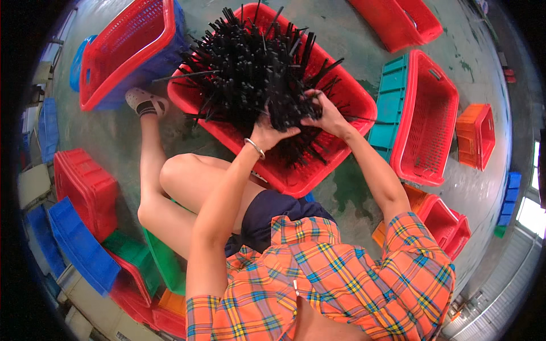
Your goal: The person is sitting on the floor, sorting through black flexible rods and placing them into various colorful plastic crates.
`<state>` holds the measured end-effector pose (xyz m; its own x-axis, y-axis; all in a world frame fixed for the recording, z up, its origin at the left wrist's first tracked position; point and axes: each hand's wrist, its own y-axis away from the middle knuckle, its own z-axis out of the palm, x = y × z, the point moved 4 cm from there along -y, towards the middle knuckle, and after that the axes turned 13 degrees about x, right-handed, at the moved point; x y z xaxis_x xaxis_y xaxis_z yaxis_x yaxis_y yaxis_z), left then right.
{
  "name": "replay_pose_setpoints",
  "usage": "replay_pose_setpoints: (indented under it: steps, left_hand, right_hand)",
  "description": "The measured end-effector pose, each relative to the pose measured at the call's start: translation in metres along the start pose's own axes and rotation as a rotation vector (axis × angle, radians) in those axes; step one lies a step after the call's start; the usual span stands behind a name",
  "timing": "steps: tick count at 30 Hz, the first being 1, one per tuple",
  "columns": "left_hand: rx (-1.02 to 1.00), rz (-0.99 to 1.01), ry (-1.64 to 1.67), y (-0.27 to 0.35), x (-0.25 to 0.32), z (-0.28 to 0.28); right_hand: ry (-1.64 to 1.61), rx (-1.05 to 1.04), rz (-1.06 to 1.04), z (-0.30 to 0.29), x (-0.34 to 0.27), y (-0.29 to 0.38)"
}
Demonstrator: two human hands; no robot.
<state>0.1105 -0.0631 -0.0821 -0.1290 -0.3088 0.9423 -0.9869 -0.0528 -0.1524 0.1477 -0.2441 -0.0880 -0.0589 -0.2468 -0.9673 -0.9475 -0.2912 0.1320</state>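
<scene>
A large heap of thin black rods [239,64], probably plastic or rubber, fills much of a red plastic crate [358,100] in front of me. Its rods point in many directions, and some stick out past the rim. My left hand [271,133], below a silver bangle, grips the near side of a black rod bundle [288,106] over the crate. From the right, my right hand [326,114] curls its fingers around the same bundle. Dark rods hide some fingertips of both hands.
To the left stands a red crate [168,25] set in a blue one. A red basket [403,128] and teal crate [386,106] stand to the right, near an orange crate [467,136]. Blue crates [83,247] lie at lower left. The green floor [345,183] has dark wet patches.
</scene>
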Motion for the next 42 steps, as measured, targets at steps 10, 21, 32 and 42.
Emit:
replay_pose_setpoints:
  steps: [10,21,32,42]
  left_hand:
    - [-0.015,0.107,-0.129,-0.006,0.006,0.014]
    - [0.254,0.130,-0.051,0.035,0.041,0.011]
    - [0.321,0.380,0.252,0.026,0.103,-0.022]
    - [0.251,0.615,0.201,-0.009,0.199,-0.085]
  right_hand:
    - [0.227,-0.224,-0.265,0.004,0.001,-0.030]
    - [-0.265,0.104,-0.052,0.012,0.005,0.045]
    - [0.511,0.004,-0.665,0.014,-0.115,0.057]
    - [0.625,0.239,-1.013,0.019,-0.234,0.058]
